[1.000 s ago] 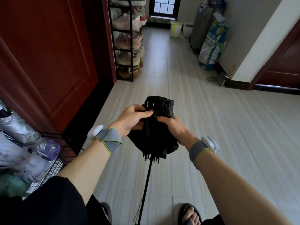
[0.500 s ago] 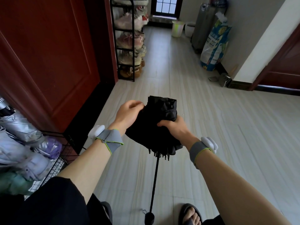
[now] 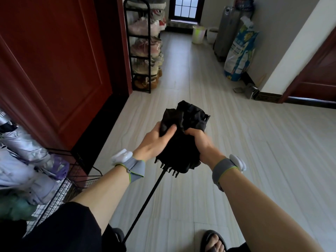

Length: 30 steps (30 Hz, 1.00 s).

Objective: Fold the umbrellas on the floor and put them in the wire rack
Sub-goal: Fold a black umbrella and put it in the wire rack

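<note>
While both hands clasp one black umbrella (image 3: 181, 142) above bare floor (image 3: 272, 160), left hand (image 3: 154, 142) and right hand (image 3: 200, 142) fingers wrap its bunched canopy; the wire rack (image 3: 60, 188) at left holds several folded umbrellas (image 3: 23, 160), and a shoe shelf (image 3: 143, 51) stands ahead

Both hands grip a black umbrella (image 3: 183, 140) held above the pale floor (image 3: 254, 160): the left hand (image 3: 154, 142) clasps the bunched canopy's left side, the right hand (image 3: 201, 142) its right. Its shaft slants down toward the person. Left of the umbrella, a wire rack (image 3: 60, 190) holds folded umbrellas (image 3: 23, 160).
</note>
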### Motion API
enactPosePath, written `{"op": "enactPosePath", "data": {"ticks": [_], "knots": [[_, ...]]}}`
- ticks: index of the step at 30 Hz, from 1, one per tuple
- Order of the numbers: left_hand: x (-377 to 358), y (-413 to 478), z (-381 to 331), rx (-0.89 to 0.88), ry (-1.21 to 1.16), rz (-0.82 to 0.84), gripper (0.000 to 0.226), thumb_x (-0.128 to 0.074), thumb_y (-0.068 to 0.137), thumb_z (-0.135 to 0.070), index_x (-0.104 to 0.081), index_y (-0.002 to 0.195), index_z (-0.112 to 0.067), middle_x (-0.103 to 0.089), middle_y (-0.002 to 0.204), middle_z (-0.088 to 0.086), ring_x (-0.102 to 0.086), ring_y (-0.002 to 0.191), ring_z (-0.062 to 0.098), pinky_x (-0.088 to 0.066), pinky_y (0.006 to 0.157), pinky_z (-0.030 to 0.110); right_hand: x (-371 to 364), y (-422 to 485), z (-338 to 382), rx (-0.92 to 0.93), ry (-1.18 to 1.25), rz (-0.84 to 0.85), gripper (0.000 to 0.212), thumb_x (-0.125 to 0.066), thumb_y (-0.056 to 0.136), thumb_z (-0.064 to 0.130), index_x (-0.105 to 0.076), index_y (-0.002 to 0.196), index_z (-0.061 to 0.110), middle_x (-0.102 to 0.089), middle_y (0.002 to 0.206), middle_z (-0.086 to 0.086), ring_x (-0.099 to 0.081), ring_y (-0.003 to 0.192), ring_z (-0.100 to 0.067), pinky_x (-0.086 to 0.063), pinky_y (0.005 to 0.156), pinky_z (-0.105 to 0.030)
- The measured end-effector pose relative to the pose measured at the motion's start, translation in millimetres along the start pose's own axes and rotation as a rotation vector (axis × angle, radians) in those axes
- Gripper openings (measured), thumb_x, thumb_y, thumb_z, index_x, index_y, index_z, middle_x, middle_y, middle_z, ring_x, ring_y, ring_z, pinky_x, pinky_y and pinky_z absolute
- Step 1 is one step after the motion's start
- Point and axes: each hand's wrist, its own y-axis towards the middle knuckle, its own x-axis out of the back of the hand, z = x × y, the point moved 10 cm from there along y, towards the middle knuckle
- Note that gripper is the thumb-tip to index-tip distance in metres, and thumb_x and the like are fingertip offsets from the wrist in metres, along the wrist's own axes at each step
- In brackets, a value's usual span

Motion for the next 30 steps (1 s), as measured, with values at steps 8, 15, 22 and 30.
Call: {"op": "enactPosePath", "data": {"ticks": [8, 15, 22, 30], "knots": [[-3, 10, -9, -0.036, 0.042, -0.05, 0.035, -0.053, 0.1, -0.045, -0.051, 0.131, -0.03, -0.067, 0.112, -0.003, -0.062, 0.101, 0.019, -0.051, 0.089, 0.037, -19, -1, -1, 0.025, -0.12, 0.205, 0.041, -0.078, 0.075, 0.016, -0.072, 0.115, 0.01, -0.077, 0.107, -0.016, -0.074, 0.1, -0.034, -0.059, 0.093, -0.048], [-29, 4, 18, 0.328, -0.241, 0.19, 0.046, -0.054, 0.089, -0.04, -0.052, 0.133, -0.025, -0.07, 0.114, 0.007, -0.07, 0.09, 0.028, -0.06, 0.067, 0.042, -38, 4, 2, 0.253, -0.461, 0.241, 0.071, -0.098, 0.065, 0.024, -0.064, 0.126, 0.013, -0.076, 0.114, -0.001, -0.073, 0.105, -0.018, -0.06, 0.09, -0.036], [-24, -9, 7, 0.291, -0.153, 0.394, 0.054, -0.055, 0.081, -0.056, -0.056, 0.129, -0.03, -0.062, 0.13, -0.005, -0.074, 0.098, 0.03, -0.04, 0.1, 0.049, -11, 14, -1, 0.242, -0.61, 0.023, 0.056, -0.08, 0.056, 0.045, -0.068, 0.108, 0.027, -0.075, 0.095, 0.009, -0.072, 0.09, -0.012, -0.055, 0.072, -0.028], [1, -1, 19, 0.215, -0.183, 0.198, 0.07, -0.078, 0.076, -0.054, -0.049, 0.135, -0.03, -0.066, 0.127, -0.005, -0.063, 0.114, 0.015, -0.051, 0.096, 0.04, -1, 3, 4, 0.127, -0.298, 0.069, 0.014, -0.071, 0.081, 0.0, -0.071, 0.085, 0.013, -0.072, 0.08, -0.004, -0.069, 0.075, -0.02, -0.057, 0.064, -0.027]]}}
